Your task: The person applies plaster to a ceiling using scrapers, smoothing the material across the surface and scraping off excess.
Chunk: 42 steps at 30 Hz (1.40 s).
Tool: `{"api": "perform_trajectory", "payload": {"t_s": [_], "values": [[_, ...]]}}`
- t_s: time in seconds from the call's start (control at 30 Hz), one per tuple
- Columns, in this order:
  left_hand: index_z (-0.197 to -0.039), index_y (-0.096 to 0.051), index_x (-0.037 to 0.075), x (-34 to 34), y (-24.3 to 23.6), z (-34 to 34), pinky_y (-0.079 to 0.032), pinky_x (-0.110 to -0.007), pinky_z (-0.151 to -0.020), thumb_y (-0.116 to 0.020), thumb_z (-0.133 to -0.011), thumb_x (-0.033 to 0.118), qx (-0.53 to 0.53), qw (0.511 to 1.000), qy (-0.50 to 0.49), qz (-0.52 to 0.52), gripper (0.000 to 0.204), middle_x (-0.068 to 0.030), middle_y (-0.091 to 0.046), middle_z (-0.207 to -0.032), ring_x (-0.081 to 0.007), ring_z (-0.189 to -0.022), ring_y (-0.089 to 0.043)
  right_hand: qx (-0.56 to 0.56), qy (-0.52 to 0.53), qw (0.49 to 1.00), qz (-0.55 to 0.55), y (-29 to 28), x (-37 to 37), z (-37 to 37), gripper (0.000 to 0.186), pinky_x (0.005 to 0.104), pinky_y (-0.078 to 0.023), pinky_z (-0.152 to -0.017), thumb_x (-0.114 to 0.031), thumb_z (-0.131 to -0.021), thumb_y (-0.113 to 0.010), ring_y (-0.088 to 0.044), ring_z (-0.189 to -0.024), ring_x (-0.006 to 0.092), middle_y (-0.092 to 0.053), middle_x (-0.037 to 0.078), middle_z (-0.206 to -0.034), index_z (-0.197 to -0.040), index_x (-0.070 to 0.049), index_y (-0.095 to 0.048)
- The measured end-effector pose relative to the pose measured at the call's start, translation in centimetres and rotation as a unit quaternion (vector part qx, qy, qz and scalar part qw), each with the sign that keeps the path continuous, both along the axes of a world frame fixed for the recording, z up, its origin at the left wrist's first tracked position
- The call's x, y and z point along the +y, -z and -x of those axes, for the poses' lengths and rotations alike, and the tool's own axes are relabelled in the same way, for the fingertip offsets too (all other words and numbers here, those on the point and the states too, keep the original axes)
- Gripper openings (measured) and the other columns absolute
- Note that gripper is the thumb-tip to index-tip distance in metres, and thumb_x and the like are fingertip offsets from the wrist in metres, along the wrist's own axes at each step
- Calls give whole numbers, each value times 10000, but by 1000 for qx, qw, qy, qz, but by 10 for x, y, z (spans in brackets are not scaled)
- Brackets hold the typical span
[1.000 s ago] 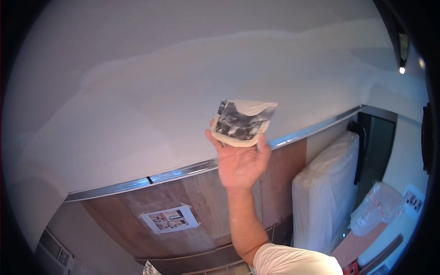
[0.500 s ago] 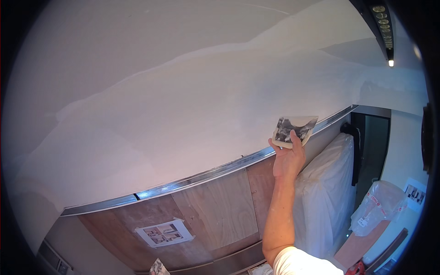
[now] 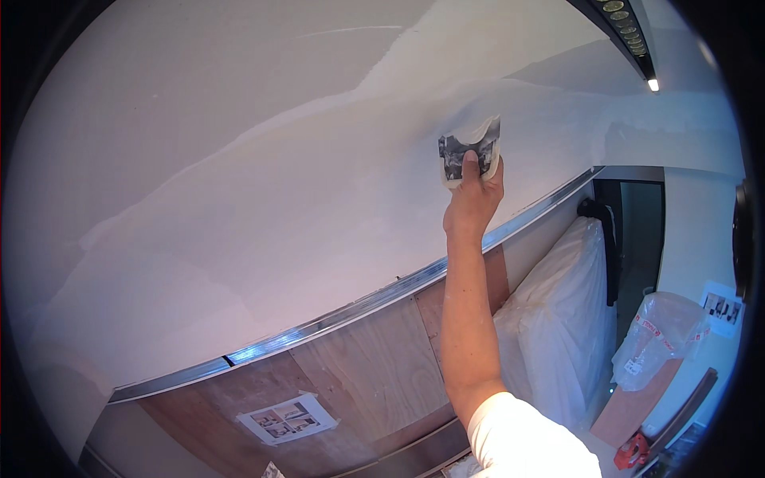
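My right hand (image 3: 474,203) is raised overhead and closed round a putty knife (image 3: 453,158). Its thumb presses on the smeared dark face, and pale filler lines the top edge and sides. The tool is up at the ceiling (image 3: 335,175), over a lighter coated band with a wavy border; whether the edge touches the surface I cannot tell. Only the tip of a filler-smeared blade (image 3: 272,471) shows at the bottom edge. My left hand is out of view.
A metal channel (image 3: 343,309) runs along the ceiling's edge above wooden panels (image 3: 366,358) with a taped picture sheet (image 3: 288,418). To the right are a plastic-wrapped tall object (image 3: 550,319), a clear plastic bag (image 3: 657,334), boards and a doorway. A light track (image 3: 625,36) hangs upper right.
My right hand has moved up and slightly left with the putty knife, away from the metal channel and further over the ceiling. The blade tip at the bottom has dropped lower.
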State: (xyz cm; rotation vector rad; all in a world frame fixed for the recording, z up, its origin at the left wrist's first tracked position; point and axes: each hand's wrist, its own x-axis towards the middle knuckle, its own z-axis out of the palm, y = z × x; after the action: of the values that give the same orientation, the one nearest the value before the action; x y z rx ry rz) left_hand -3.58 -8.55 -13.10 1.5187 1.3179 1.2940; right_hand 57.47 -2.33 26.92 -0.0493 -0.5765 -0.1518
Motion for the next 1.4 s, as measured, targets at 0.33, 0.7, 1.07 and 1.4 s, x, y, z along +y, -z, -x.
{"api": "perform_trajectory", "payload": {"t_s": [0.33,0.7,1.07,1.4], "values": [[-1211,-706,37,-7,2,5,-541,-345,-841,-736,-909,146,-36,999,6,-6,322,-100,-763,-1065,-220,-949,-692,43,-33,995,-83,9,1,-7,269,296,-550,-902,-37,-1037,-605,-648,-1040,115,-647,50,-1213,-1303,-22,-567],[-1205,-708,36,-12,2,11,-541,-347,-836,-743,-905,142,-53,998,4,-18,320,-83,-761,-1045,-215,-937,-690,28,184,983,8,-24,16,13,508,380,-423,-1118,69,-981,-442,-564,-1280,301,-500,198,-1422,-1488,33,-423],[-1238,-703,64,-42,21,38,-544,-309,-827,-733,-936,123,-252,966,49,41,309,-67,-746,-1102,-167,-949,-683,-71,260,958,102,-46,7,141,681,447,-454,-1126,135,-907,-472,-450,-1402,441,-384,294,-1477,-1572,63,-348],[-1320,-667,33,-84,84,102,-539,-292,-852,-640,-1021,141,-294,955,-34,12,319,-88,-738,-1155,-181,-1005,-682,-140,263,955,-4,-46,41,329,670,455,-435,-1149,225,-864,-455,-433,-1406,464,-365,303,-1474,-1518,79,-448]]}}
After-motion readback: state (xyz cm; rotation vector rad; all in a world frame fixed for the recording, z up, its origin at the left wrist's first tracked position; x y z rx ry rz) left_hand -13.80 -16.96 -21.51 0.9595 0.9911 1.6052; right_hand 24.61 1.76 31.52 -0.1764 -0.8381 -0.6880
